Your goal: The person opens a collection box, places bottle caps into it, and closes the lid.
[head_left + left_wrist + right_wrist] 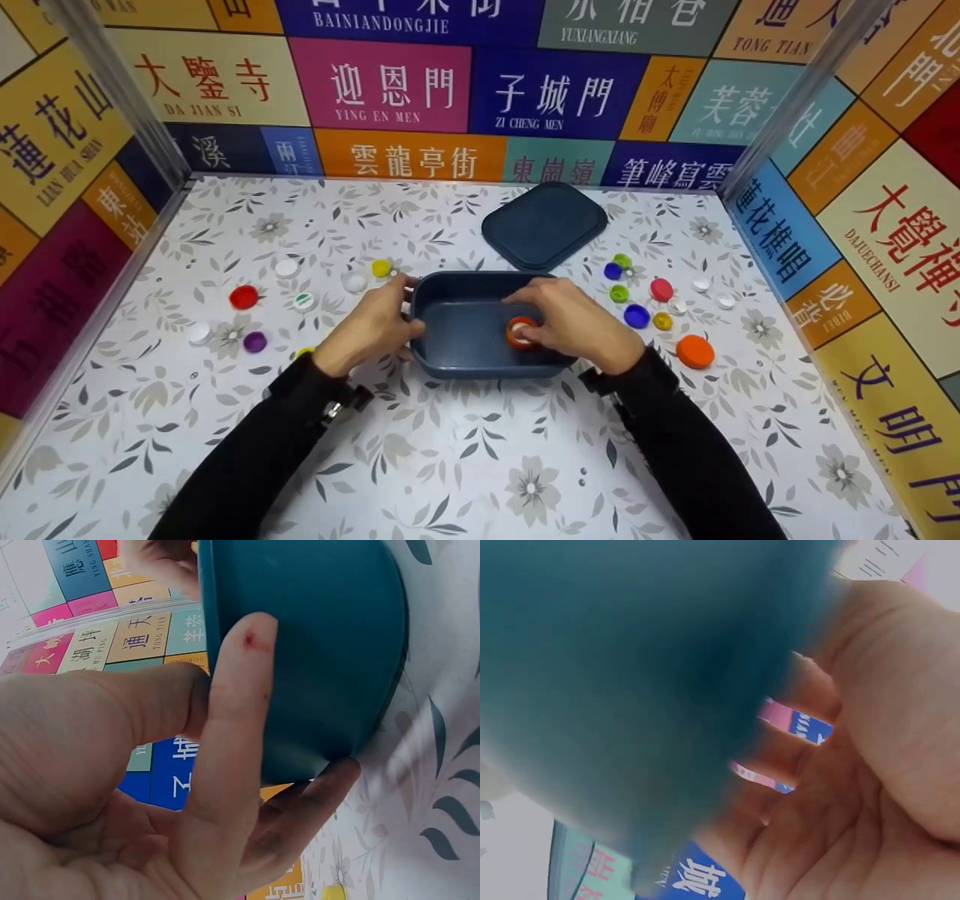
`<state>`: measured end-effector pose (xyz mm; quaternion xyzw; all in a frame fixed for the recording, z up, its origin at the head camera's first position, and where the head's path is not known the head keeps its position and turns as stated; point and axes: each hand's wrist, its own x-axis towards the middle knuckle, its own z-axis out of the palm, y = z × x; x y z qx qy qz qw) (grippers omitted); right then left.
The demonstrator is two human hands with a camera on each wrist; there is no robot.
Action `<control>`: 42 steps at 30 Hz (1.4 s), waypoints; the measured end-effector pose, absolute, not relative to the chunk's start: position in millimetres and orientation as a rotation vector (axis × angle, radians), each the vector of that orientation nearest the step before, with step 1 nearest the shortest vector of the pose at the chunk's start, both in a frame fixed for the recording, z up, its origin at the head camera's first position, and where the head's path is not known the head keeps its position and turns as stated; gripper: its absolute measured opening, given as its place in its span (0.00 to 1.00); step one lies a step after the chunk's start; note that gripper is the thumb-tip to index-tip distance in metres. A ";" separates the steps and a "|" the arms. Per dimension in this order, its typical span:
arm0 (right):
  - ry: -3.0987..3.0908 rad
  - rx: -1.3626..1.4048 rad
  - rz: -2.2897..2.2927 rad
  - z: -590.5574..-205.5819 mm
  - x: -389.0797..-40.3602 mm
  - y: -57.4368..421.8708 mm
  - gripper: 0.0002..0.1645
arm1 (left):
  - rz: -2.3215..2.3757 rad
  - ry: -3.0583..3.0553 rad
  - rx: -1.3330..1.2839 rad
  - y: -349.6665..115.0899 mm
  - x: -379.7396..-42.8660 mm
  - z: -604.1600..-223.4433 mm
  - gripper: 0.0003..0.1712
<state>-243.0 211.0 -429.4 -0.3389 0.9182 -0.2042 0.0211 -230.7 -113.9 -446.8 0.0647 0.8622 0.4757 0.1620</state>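
A dark blue-grey rectangular box (461, 330) stands without its lid. My left hand (375, 322) grips its left end, the thumb at the rim and the fingers along the outside; the left wrist view shows this hand (217, 765) against the box wall (322, 652). Over the right end, my right hand (566, 319) reaches inside. Its thumb overlaps an orange-red bottle cap (512, 342) with a white middle. Behind the blurred box wall (630, 675) in the right wrist view, the right hand's (832, 787) fingertips are hidden, so whether they pinch the cap is unclear.
The box's lid (545, 225) lies flat behind it. Several loose caps are scattered on both sides, including a red cap (243, 297) and a purple cap (255, 342) at left, and a large orange cap (695, 351) at right. Printed panels wall the table on three sides.
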 end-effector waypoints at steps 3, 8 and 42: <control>2.892 -1.036 -0.718 -421.3 -246.5 217.9 0.26 | 1.342 2.493 0.198 -115.0 -231.2 -447.8 0.41; 2.998 -0.903 -0.850 -410.0 -255.6 239.9 0.27 | 1.319 2.511 0.206 -115.6 -232.2 -447.9 0.41; 2.940 -0.018 -0.698 -461.0 -312.6 395.1 0.40 | 1.355 2.454 0.180 -116.0 -230.4 -447.6 0.43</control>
